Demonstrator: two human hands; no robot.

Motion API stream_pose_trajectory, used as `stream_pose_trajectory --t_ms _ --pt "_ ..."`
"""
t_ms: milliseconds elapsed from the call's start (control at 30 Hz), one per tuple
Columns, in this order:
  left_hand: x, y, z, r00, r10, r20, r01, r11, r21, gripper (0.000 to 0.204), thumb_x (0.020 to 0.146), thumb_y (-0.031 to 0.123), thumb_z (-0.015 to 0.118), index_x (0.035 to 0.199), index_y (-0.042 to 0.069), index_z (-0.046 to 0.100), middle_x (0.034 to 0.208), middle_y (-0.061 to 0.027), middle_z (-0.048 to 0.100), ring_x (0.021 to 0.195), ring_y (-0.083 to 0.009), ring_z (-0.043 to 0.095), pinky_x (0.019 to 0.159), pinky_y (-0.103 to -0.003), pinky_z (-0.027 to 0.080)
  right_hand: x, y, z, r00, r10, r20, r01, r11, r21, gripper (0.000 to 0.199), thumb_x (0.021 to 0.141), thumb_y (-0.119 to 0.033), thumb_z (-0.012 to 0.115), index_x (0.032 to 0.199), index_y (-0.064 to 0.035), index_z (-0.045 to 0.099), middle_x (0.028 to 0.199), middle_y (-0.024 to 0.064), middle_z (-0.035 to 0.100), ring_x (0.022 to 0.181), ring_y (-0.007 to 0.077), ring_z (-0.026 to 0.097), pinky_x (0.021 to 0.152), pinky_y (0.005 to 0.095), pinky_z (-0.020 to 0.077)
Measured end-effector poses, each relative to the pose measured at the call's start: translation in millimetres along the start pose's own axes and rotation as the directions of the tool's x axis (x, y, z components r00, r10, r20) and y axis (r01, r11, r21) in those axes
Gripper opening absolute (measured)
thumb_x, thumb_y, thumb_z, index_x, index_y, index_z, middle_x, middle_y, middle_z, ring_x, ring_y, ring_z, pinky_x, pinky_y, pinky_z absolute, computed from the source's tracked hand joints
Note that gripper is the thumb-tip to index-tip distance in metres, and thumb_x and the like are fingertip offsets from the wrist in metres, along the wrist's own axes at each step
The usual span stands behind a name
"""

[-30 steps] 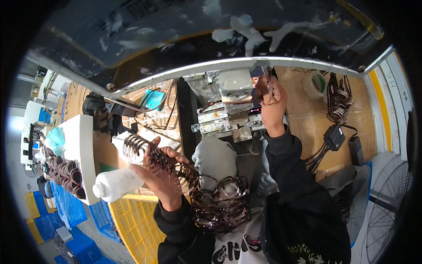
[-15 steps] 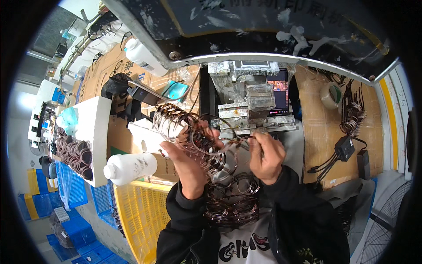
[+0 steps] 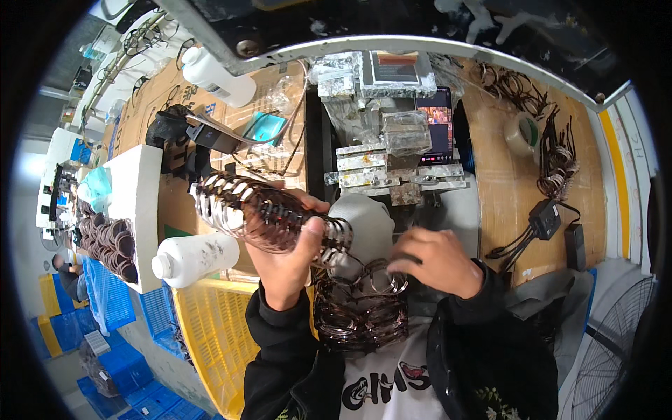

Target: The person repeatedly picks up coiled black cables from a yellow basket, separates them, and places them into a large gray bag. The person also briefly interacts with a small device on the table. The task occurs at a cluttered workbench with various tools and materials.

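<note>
A thick stack of dark brown, translucent eyeglass frames [image 3: 262,213] lies across my left hand [image 3: 283,262], whose fingers and thumb are wrapped round it. The stack slants up to the left, nested frame against frame. My right hand [image 3: 441,260] hangs apart to the right, fingers loosely bent and thumb spread, with nothing visible in it. Between and below the hands, a pile of similar eyeglass frames [image 3: 360,315] rests against my lap. Just beyond the left hand, a rounded pale grey form [image 3: 360,227] is partly covered by the stack.
Ahead stands a stained metal fixture [image 3: 392,150] with a lit phone [image 3: 437,129] beside it. A dark machine panel [image 3: 420,31] overhangs the far side. White bottles [image 3: 199,259] and a yellow basket [image 3: 210,336] are at left; a tape roll [image 3: 520,134] and power adapter [image 3: 544,218] at right.
My left hand has shifted left and tilted the stack flatter. The right hand has let go of the frame it pinched and moved slightly right and down. The view has shifted slightly.
</note>
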State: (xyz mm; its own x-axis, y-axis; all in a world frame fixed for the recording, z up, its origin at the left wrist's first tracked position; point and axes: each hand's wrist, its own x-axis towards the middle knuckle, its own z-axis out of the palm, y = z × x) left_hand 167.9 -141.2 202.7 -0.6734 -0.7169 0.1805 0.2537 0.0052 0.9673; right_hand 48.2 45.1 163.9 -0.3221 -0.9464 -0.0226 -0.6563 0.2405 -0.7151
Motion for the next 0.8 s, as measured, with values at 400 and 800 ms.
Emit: stream_pose_trajectory --t_ms 400,800 --pt "2 -3 -22 0.952 0.088 -0.295 -0.064 0.994 0.088 0.046 0.08 0.001 0.058 0.121 0.0 0.037 0.093 -0.0096 0.055 0.085 -0.0202 0.058 0.083 -0.032 0.043 8 23 -48 0.707 0.157 -0.689 0.202 0.89 0.41 0.01 0.083 0.0 0.047 0.086 0.0019 0.057 0.071 0.006 0.054 0.061 0.0129 0.05 0.055 0.025 0.0396" --pt "-8 -9 -9 0.969 -0.043 -0.243 0.001 0.985 -0.171 0.044 0.077 0.002 0.053 0.118 -0.003 0.038 0.089 -0.0143 0.055 0.079 -0.0242 0.057 0.077 -0.037 0.047 108 85 -26 0.496 0.277 -0.823 0.458 0.721 0.519 0.02 0.097 -0.013 0.042 0.094 0.0014 0.056 0.075 -0.0011 0.056 0.063 0.0041 0.043 0.057 0.0198 0.0346"
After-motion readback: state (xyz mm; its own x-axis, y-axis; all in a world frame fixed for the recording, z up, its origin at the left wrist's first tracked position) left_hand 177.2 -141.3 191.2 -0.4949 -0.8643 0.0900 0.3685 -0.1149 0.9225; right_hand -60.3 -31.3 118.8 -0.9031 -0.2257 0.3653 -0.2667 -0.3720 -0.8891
